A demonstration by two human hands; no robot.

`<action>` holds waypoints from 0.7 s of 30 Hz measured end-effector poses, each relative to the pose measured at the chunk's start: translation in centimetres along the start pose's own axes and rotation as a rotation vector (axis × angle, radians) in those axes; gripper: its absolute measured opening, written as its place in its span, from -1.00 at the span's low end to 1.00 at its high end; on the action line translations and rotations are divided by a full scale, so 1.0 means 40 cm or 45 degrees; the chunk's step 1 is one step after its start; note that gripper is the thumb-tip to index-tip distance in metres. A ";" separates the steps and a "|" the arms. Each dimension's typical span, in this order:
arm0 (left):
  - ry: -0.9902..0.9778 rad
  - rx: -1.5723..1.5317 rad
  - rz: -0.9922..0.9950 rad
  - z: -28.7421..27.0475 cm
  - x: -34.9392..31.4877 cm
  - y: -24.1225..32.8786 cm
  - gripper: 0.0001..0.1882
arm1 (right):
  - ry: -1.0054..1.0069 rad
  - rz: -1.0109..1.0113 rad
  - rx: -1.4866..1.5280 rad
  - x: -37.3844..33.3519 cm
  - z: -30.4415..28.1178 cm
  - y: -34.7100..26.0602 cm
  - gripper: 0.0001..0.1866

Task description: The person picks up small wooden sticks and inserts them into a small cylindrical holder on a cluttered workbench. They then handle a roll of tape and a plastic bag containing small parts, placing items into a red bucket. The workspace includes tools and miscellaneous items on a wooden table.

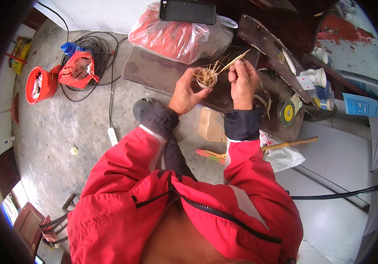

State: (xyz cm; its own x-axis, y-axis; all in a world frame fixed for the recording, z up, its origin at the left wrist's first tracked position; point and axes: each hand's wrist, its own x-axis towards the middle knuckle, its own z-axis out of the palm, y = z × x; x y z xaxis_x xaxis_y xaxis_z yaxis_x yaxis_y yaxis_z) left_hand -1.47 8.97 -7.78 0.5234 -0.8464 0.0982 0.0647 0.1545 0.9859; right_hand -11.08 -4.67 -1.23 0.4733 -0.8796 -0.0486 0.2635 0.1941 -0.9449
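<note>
My left hand [184, 93] is wrapped round a small white cup [215, 81] packed with thin, straw-coloured sticks [208, 76], many of them poking out over the rim. Just to the right, my right hand [244, 81] pinches a few similar thin sticks [243, 55] between thumb and fingers. They slant up to the right, their lower ends close to the cup; whether they touch those inside I cannot tell. Both hands are over the near edge of a dark brown table [153, 72], and more thin sticks lie loosely behind the cup.
A black phone [188, 12] rests on a clear bag of red material [167, 37]. At right are a cutting disc [288, 113] and a white cup [316, 77]. A cardboard box [212, 124] sits below my hands. Left on the floor are a red bucket [46, 90] and coiled cable [98, 46].
</note>
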 end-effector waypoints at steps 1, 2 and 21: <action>-0.027 -0.004 -0.011 0.000 -0.001 0.004 -0.43 | 0.004 -0.010 -0.027 -0.001 -0.003 0.006 -0.88; -0.027 0.010 -0.005 -0.001 -0.002 0.008 -0.43 | 0.007 -0.019 -0.052 -0.001 -0.004 0.013 -0.87; 0.035 0.136 0.114 -0.008 0.017 -0.002 -0.37 | -0.159 -0.306 -0.693 -0.050 -0.034 0.040 -0.85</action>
State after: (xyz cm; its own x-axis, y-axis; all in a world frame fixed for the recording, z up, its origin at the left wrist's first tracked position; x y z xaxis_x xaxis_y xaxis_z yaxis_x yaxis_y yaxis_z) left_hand -0.85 8.52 -7.83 0.5462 -0.8172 0.1841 -0.0734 0.1722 0.9823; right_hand -12.76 -3.18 -3.09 0.5579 -0.8070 0.1936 -0.0771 -0.2826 -0.9561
